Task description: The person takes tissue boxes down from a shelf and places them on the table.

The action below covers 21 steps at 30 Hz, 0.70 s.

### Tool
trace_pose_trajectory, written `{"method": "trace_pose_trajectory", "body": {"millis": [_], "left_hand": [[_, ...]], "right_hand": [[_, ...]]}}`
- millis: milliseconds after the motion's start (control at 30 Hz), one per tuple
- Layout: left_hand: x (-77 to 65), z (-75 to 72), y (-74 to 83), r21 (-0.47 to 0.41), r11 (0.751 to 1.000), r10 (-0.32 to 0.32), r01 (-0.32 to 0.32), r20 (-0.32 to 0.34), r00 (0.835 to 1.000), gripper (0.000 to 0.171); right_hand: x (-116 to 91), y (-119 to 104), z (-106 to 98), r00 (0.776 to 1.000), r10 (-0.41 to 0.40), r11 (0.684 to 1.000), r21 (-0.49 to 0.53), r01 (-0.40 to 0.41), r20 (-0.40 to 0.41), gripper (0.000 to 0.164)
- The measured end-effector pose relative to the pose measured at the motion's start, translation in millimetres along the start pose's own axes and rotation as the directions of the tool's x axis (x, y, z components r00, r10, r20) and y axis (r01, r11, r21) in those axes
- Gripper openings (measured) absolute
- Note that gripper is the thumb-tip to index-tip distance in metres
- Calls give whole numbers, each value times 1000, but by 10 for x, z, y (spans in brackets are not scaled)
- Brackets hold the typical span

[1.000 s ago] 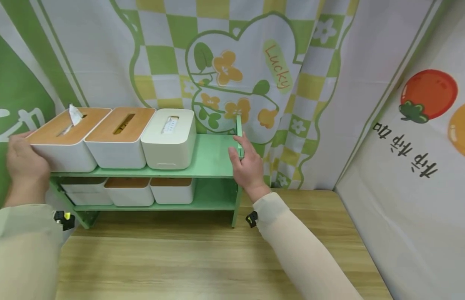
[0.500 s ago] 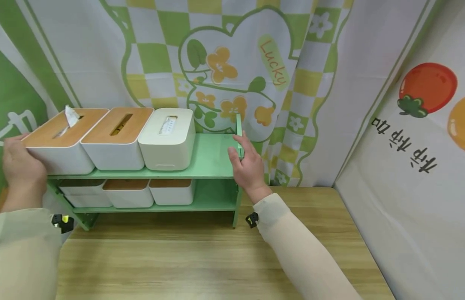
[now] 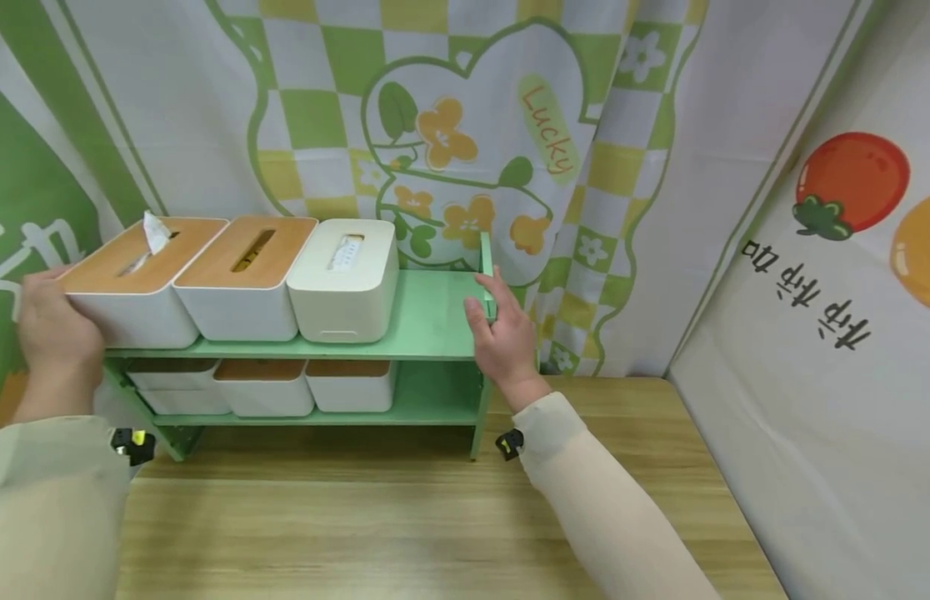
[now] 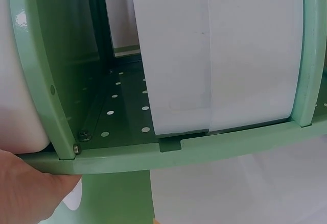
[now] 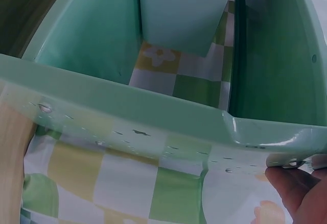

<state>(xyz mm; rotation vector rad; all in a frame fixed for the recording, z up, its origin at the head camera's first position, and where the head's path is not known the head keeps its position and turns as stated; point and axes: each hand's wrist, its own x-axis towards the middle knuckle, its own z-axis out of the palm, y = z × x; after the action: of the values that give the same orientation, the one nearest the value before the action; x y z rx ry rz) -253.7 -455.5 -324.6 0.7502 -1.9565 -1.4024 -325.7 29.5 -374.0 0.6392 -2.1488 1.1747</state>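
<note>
Between the left hand (image 3: 60,329) and the right hand (image 3: 505,342), a green rack (image 3: 435,304) with two shelves stands on a wooden table (image 3: 307,525). The left hand rests at its near-side end, touching the rack's edge in the left wrist view; most of its fingers are hidden, so I cannot tell whether they grasp it. The right hand grips the opposite end panel, fingers bent over its top. Just beside the left hand, a wood-lidded box (image 3: 135,321) shows a protruding tissue (image 3: 156,233); a second wood-topped box (image 3: 236,317) and a cream box (image 3: 341,308) follow toward the right hand. Three lower boxes (image 3: 262,396) sit beneath.
</note>
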Motion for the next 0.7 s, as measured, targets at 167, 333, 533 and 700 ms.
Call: {"method": "trace_pose_trajectory", "body": {"millis": [167, 333, 533, 700], "left_hand": [[-37, 19, 11, 7, 1000, -13, 13, 20, 1000, 33], [-78, 52, 22, 17, 1000, -7, 6, 17, 1000, 38], [-100, 60, 37, 18, 1000, -6, 5, 43, 999, 37], [-123, 75, 50, 19, 1000, 9, -10, 72, 997, 36]], "right_hand": [[-12, 14, -36, 1000, -10, 1000, 4, 10, -10, 54], [-27, 32, -64, 1000, -20, 1000, -8, 20, -23, 61], [-43, 45, -107, 999, -27, 1000, -15, 26, -31, 62], [-62, 60, -144, 999, -20, 1000, -19, 19, -34, 62]]}}
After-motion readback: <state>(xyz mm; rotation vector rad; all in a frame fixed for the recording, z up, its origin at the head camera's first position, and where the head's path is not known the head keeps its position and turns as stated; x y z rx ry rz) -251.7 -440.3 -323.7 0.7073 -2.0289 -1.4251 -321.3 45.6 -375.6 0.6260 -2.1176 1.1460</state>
